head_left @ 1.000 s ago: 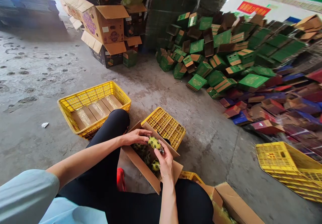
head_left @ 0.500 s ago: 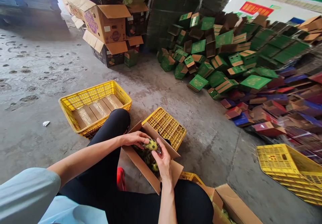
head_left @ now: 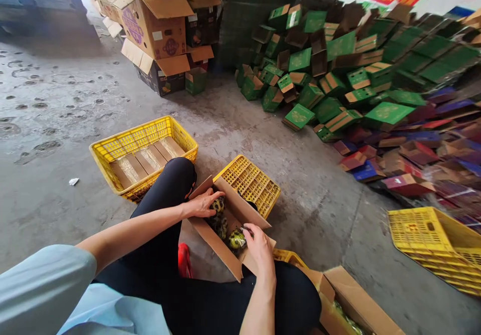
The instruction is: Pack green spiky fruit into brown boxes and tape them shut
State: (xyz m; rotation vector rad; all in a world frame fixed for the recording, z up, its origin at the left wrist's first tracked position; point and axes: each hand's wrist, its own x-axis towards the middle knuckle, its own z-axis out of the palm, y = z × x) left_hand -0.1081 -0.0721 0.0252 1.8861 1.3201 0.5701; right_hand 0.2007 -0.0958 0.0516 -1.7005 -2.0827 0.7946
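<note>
An open cardboard box [head_left: 214, 237] sits tilted between my legs, with several plastic-wrapped, yellow-green fruits with dark mottling inside. My left hand [head_left: 203, 204] reaches over its far left end, thumb and fingers curved around a wrapped fruit [head_left: 218, 204]. At the near right end, my right hand [head_left: 260, 247] has its fingertips bent together at the edge of another wrapped fruit [head_left: 236, 238], seemingly on its clear film. The undersides of both hands are hidden.
A yellow crate [head_left: 145, 144] with taped cartons stands left, an upturned yellow crate [head_left: 248, 182] beyond the box. Another open carton [head_left: 361, 300] lies by my right knee. Yellow crates [head_left: 432, 244] stand right. Green boxes [head_left: 300, 117] are heaped behind; stacked cartons [head_left: 161, 34] stand back left.
My hands, which held one wrapped fruit together above the box, have parted. The left has gone down to the far left end, the right to the fruit at the near right end.
</note>
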